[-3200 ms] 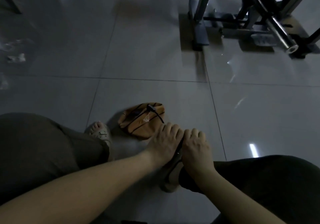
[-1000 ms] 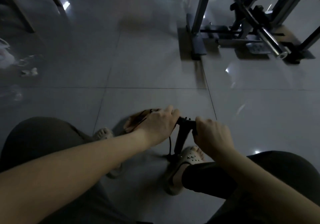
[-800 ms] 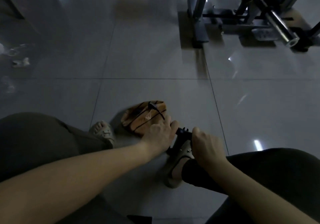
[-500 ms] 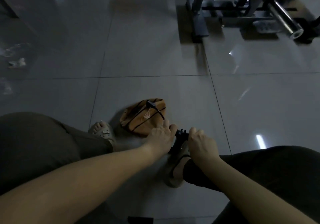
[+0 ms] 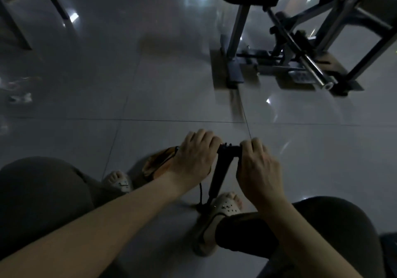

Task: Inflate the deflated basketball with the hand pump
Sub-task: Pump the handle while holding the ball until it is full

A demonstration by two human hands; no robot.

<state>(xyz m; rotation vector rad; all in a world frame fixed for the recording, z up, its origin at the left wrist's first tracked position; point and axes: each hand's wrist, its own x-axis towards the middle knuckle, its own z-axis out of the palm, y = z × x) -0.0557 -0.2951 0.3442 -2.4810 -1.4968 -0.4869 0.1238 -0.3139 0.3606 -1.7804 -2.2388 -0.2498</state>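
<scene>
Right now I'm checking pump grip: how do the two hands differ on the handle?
The left hand wraps the handle's left end and hides part of the flat orange basketball. The right hand wraps the right end above the sandalled foot. Both are closed on the black hand pump.

One flattened orange rubber basketball (image 5: 158, 166); one black upright hand pump (image 5: 219, 175) with one thin black hose (image 5: 200, 194); two bare hands, left hand (image 5: 194, 156), right hand (image 5: 257, 170); two pale perforated clogs, left clog (image 5: 120, 182), right clog (image 5: 227, 205); one grey metal exercise machine (image 5: 285, 39).

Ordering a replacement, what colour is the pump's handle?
Black, as the head view shows: the pump handle, gripped at both ends.
</scene>
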